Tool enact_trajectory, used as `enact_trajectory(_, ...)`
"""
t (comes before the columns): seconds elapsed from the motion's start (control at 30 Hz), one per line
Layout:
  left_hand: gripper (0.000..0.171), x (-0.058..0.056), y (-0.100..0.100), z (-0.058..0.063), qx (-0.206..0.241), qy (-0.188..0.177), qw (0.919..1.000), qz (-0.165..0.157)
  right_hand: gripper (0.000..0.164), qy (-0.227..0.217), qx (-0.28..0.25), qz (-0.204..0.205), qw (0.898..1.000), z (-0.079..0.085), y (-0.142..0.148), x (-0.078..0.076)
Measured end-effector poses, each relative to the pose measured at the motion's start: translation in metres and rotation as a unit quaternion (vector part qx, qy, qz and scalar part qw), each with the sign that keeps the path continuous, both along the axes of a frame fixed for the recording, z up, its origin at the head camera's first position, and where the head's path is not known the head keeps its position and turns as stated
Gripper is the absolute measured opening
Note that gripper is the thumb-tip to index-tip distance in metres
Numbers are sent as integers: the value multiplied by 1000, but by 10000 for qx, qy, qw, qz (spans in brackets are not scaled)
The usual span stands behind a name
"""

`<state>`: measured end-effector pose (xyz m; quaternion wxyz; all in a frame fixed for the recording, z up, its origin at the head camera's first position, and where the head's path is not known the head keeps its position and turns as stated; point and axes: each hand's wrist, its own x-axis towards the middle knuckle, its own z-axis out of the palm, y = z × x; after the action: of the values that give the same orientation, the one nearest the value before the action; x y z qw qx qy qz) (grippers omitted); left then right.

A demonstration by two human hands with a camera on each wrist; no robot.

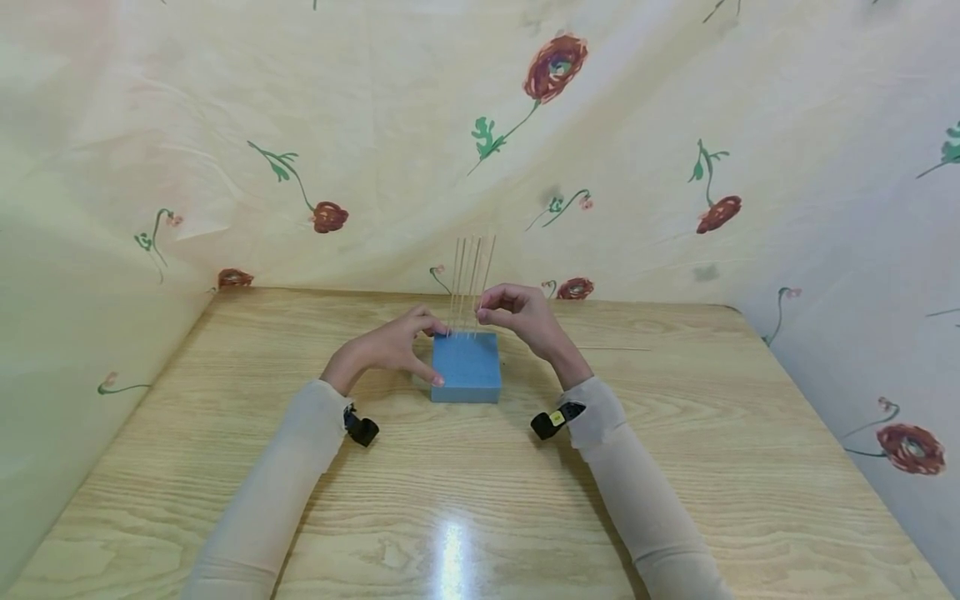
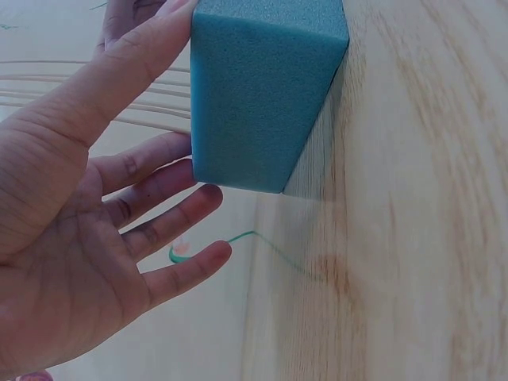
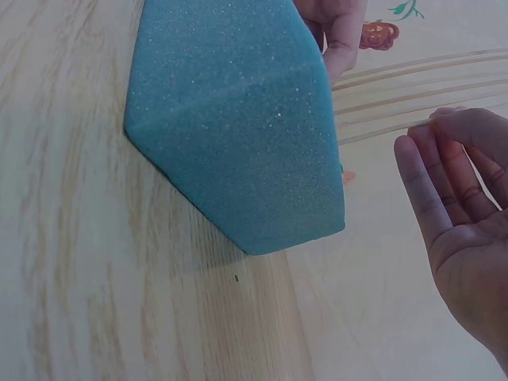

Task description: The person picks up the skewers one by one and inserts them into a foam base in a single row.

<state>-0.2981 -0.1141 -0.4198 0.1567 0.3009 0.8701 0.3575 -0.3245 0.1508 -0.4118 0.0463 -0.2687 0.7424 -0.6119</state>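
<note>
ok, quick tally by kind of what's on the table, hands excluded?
blue foam block: 1
upright skewers stuck in it: about 5 (thin, hard to separate)
loose skewer lying flat: 1
Total: about 7

Pale wooden desk [image 1: 480, 500] with a strong, wavy grain, filling the lower half of the head view; glossy surface, with a bright patch of light [image 1: 451, 542] mirrored near the front edge. Draped all round — left, back and right — a cream cloth backdrop [image 1: 375, 125], creased and folded, printed with red roses [image 1: 555, 67] on thin green stems. Cloth meeting the desk along its far edge and down both sides, closing off everything beyond. Soft, even lighting, warmer to the left, cooler and greyer to the right. Same grain and cloth print seen in the wrist views.
</note>
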Motion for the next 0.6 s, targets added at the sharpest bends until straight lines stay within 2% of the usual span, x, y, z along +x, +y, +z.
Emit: enact_trajectory(0.6,76,-1,0,-1,-5,-25,10000,-9,16,-28,91,-40,9999,1,0,1)
